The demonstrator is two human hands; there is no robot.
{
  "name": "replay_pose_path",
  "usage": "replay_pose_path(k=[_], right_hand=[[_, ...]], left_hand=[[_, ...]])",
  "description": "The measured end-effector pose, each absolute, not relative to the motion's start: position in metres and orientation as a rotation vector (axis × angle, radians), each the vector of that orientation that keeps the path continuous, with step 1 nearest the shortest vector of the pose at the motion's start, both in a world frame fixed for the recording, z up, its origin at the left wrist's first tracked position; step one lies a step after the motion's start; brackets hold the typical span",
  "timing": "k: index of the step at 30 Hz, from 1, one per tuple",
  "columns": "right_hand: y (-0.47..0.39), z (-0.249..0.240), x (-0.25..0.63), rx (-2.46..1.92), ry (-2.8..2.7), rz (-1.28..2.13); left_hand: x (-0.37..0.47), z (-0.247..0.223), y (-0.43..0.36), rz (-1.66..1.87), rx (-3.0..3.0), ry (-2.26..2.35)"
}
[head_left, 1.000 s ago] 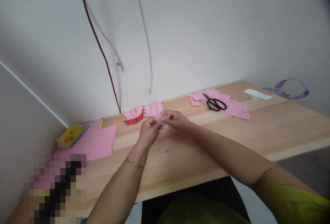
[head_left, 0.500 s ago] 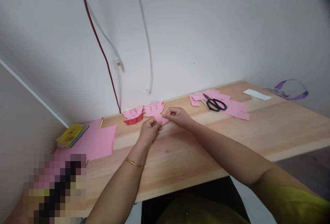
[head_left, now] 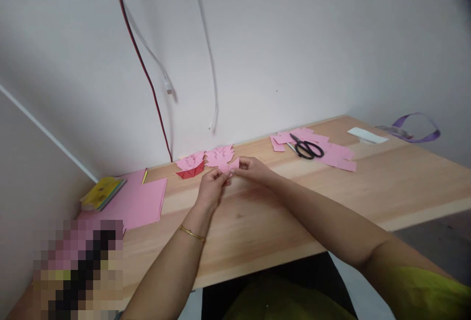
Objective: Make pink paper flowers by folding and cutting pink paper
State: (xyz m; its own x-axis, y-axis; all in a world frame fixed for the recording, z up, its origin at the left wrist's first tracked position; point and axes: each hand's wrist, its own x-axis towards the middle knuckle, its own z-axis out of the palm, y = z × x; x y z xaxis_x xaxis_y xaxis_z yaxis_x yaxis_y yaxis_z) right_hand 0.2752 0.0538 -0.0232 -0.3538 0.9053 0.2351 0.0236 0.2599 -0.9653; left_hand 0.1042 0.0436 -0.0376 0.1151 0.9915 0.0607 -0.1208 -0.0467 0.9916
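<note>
Between my two hands is a small piece of pink paper (head_left: 233,164), partly folded, with one flap standing up. My left hand (head_left: 212,186) pinches its lower left side between thumb and fingers. On the right side, my right hand (head_left: 253,170) grips the raised flap with thumb and forefinger. Just behind the hands lie two pink paper cutouts with jagged edges, a left one (head_left: 191,161) and a right one (head_left: 220,155). A red folded paper piece (head_left: 190,170) rests in front of the left cutout.
Black-handled scissors (head_left: 309,149) lie on several pink paper pieces (head_left: 336,155) at the right. A white strip (head_left: 367,135) and a purple strap (head_left: 417,138) are farther right. Pink sheets (head_left: 143,204) and a yellow pack (head_left: 102,192) occupy the left. Cables (head_left: 149,79) hang along the wall.
My right hand has turned and shifted slightly, lifting a flap of the pink paper upright. My left hand has moved a little and still pinches the paper.
</note>
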Motion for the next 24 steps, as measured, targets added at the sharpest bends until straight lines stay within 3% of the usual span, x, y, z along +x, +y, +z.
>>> replay_pose_path(k=[8,24], right_hand=[[0.047,-0.016,0.274,-1.020,-1.656,1.158],[0.050,-0.020,0.275,-1.115,-1.752,0.966]], left_hand=[[0.109,-0.035,0.039,1.089,1.189,0.993],[0.106,-0.020,0.036,1.201,1.321,1.068]])
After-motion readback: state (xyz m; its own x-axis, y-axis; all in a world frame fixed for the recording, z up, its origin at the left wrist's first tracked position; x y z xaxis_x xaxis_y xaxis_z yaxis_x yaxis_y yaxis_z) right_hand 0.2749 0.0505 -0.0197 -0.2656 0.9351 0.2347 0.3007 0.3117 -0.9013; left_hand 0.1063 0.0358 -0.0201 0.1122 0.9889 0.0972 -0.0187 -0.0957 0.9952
